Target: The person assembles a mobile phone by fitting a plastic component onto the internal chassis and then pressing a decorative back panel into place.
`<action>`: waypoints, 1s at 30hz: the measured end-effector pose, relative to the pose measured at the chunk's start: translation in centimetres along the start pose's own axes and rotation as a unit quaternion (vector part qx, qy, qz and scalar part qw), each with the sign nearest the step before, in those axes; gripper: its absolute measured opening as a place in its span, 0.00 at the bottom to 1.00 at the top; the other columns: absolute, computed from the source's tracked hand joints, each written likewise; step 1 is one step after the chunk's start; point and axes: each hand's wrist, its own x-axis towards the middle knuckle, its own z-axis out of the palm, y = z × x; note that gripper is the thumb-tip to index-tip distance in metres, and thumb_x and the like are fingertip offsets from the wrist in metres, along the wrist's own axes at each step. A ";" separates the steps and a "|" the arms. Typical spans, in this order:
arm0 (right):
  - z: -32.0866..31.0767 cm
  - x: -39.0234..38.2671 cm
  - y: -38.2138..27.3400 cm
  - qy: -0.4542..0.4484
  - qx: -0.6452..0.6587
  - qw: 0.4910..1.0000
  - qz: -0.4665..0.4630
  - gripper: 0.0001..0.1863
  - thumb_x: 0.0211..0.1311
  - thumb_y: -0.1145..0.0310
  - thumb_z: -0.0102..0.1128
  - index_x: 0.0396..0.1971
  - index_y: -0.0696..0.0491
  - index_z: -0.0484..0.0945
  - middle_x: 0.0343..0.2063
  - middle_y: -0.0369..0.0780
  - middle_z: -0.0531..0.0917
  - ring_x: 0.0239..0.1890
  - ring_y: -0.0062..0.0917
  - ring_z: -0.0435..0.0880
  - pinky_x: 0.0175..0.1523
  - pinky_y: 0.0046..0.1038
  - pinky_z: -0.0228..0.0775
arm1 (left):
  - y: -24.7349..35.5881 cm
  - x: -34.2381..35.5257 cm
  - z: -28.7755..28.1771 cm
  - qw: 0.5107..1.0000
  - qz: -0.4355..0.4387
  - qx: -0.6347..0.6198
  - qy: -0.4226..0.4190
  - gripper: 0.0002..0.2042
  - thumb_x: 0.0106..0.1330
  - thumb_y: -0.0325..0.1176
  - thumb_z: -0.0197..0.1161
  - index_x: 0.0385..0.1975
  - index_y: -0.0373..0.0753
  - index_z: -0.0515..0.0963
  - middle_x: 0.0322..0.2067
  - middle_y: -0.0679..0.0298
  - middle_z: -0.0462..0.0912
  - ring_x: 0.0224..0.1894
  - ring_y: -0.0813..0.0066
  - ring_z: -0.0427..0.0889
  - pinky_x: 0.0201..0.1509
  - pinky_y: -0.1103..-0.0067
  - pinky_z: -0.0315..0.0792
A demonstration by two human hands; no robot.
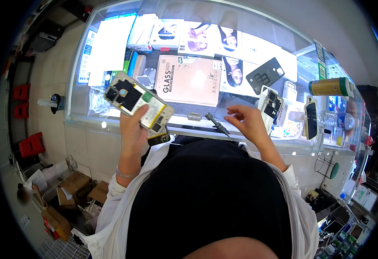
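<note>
My left hand holds up an opened phone with its back cover off, showing the white battery and dark circuit parts. It hovers over the near edge of a glass counter. My right hand is raised beside it with fingers curled and apart, holding nothing. A dark screwdriver lies on the counter edge just left of my right hand. A small metal piece rests between the hands. A dark phone part sits under the held phone.
On the counter lie a brown cardboard box, a dark grey back cover, other phones, a green-and-yellow can and a water bottle. Cardboard boxes and red stools stand on the floor at left.
</note>
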 end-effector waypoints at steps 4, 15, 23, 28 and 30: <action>1.4 -1.0 1.4 -0.047 -0.104 0.992 -0.045 0.19 0.39 0.64 0.69 0.32 0.55 0.76 0.25 0.40 0.79 0.25 0.29 0.78 0.31 0.27 0.70 | 1.3 0.5 -1.1 1.000 0.010 0.021 -0.001 0.16 0.54 0.18 0.54 0.44 0.32 0.65 0.39 0.56 0.75 0.39 0.67 0.79 0.43 0.73 0.75; 0.3 -1.9 3.8 0.031 0.142 0.986 0.086 0.13 0.42 0.77 0.60 0.32 0.58 0.72 0.24 0.38 0.77 0.23 0.21 0.78 0.26 0.21 0.69 | -2.2 0.1 1.3 0.992 -0.069 0.027 -0.102 0.18 0.50 0.17 0.58 0.43 0.33 0.66 0.36 0.59 0.76 0.37 0.70 0.79 0.41 0.76 0.75; -1.9 -3.5 5.4 0.101 0.421 0.899 0.062 0.08 0.50 0.79 0.50 0.32 0.57 0.70 0.28 0.38 0.76 0.18 0.14 0.70 0.19 0.15 0.58 | -6.3 0.4 6.0 0.964 -0.152 0.079 -0.201 0.18 0.50 0.20 0.60 0.43 0.33 0.67 0.37 0.58 0.76 0.39 0.70 0.78 0.44 0.76 0.73; 0.0 -3.8 3.3 0.083 0.170 0.982 0.020 0.13 0.58 0.72 0.50 0.43 0.56 0.72 0.33 0.38 0.78 0.21 0.11 0.68 0.24 0.15 0.62 | -8.8 0.4 7.9 0.942 -0.198 0.115 -0.247 0.20 0.52 0.19 0.57 0.46 0.32 0.63 0.40 0.57 0.74 0.42 0.69 0.77 0.45 0.76 0.72; 0.8 -3.8 3.2 0.070 0.176 0.982 0.025 0.17 0.59 0.70 0.50 0.49 0.56 0.69 0.35 0.38 0.77 0.24 0.12 0.70 0.29 0.16 0.65 | -9.3 0.3 8.4 0.930 -0.221 0.124 -0.266 0.21 0.52 0.19 0.56 0.48 0.32 0.62 0.41 0.57 0.73 0.43 0.69 0.75 0.45 0.76 0.72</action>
